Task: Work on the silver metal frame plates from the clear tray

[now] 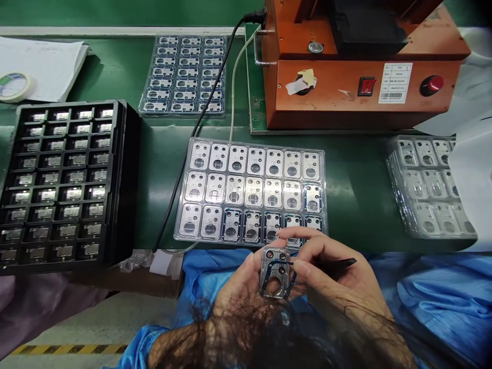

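Near the front edge of the table my left hand [246,287] holds a small silver metal plate [275,287] with round holes. A thin dark blue frame-shaped strip [269,269] lies partly over the plate, its right side off the plate's edge. My right hand [330,261] pinches a dark, slim tool [338,264] and touches the blue strip with thumb and finger. Just beyond my hands is a clear tray [180,220] of silver plates in three rows; several plates in the near row and one at the right of the middle row have dark blue borders.
A black compartment tray [121,205] of metal parts stands left. Behind are another clear tray [144,105], a black cable [200,120] and an orange machine [330,87]. Stacked clear trays [400,205] sit right; paper [49,61] and tape [26,87] lie far left.
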{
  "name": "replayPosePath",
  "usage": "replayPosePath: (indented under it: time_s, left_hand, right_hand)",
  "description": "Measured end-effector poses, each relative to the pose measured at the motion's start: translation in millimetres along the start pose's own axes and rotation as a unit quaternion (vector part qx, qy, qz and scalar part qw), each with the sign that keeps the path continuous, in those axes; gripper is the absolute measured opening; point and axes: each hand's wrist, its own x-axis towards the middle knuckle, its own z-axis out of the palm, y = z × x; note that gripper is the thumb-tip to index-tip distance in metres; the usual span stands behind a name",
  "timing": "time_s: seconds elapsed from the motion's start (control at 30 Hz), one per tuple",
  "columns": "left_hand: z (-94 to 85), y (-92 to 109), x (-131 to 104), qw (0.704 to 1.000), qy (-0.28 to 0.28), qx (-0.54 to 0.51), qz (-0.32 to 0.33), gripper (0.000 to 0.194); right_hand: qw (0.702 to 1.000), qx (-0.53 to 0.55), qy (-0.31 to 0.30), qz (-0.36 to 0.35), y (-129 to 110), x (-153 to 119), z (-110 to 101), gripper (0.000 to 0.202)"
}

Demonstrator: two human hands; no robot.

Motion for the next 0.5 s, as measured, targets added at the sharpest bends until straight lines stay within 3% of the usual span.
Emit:
replayPosePath:
  time_s: [0.3, 0.5]
  left_hand:
    - [2.2, 1.1, 0.5, 0.999, 0.04, 0.003, 0.003, 0.038]
    - [6.4, 0.9, 0.7, 0.999, 0.038, -0.015, 0.0, 0.039]
  right_hand:
    - [1.0, -0.019, 0.005, 0.003, 0.9, -1.4, -0.2, 0.023]
    - [0.999, -0.028, 0.014, -0.01, 2.2, -0.4, 0.9, 0.023]
